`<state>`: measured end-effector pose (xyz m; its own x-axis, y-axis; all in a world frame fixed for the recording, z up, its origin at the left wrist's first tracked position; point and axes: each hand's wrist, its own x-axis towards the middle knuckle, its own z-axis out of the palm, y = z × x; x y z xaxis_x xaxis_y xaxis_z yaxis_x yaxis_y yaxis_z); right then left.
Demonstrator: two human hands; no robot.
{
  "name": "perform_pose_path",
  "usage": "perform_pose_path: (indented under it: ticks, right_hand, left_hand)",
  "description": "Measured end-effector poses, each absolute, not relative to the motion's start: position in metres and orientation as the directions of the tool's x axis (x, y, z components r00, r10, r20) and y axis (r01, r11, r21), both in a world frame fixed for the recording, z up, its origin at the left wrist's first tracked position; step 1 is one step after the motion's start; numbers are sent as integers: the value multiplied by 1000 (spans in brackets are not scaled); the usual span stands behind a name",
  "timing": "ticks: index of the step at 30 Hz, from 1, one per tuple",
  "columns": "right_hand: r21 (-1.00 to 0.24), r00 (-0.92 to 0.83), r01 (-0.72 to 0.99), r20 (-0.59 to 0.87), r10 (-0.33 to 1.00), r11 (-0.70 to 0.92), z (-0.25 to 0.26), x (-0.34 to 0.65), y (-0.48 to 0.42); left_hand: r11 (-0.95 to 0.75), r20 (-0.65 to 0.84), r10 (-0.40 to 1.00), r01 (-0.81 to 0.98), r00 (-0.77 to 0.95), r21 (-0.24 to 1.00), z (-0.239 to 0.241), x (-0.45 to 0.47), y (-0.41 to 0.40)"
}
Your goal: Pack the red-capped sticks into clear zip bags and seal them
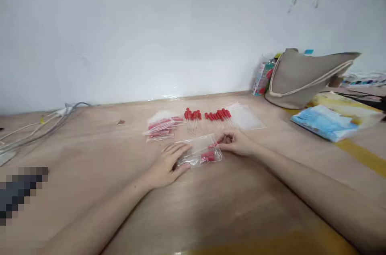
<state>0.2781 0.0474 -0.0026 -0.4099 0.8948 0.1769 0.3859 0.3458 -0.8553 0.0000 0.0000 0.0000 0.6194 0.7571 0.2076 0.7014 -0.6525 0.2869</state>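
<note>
A small clear plastic bag [201,151] with red-capped pieces inside lies on the wooden table [211,207] between my hands. My left hand [167,166] rests on the bag's left end, fingers stretched out and pressing it flat. My right hand [237,142] is curled at the bag's right end, fingers pinched on its edge. Beyond the bag lie loose red-capped droppers [208,117] in two rows, a pile of filled bags [161,127] to their left, and empty clear bags [245,118] to their right.
A grey fabric tote bag [301,78] stands at the back right against the white wall, with colourful packets [263,76] beside it. A blue packet [325,122] lies on yellow material at the right. Grey cables [39,126] trail along the far left.
</note>
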Motion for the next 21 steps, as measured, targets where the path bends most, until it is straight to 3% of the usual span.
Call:
perform_pose_path:
  ticks: [4,9,13,15,19,21]
  right_hand:
    - [-850,-432,377,189,882,368,-12,267,47]
    - [-747,-458,447,281,843,492,-20,265,47]
    - [-741,-334,501,311,890,447,-26,261,46]
    - [-767,-309,493,289,906,412,-25,258,44]
    - [-862,-499,354,153,853,362,-15,258,41]
    - [-901,-497,317,108,861,296,-9,262,43]
  left_hand:
    - [-660,217,751,696,624,284,0,0,-2]
    - [-673,228,739,685,634,278,0,-1,-2]
    - [-676,236,737,684,634,273,-1,-3,0]
    - [-677,238,736,684,634,273,-2,-3,0]
    - [-680,242,733,679,636,278,-3,-2,0]
    - [-679,235,734,679,638,278,-2,-2,0]
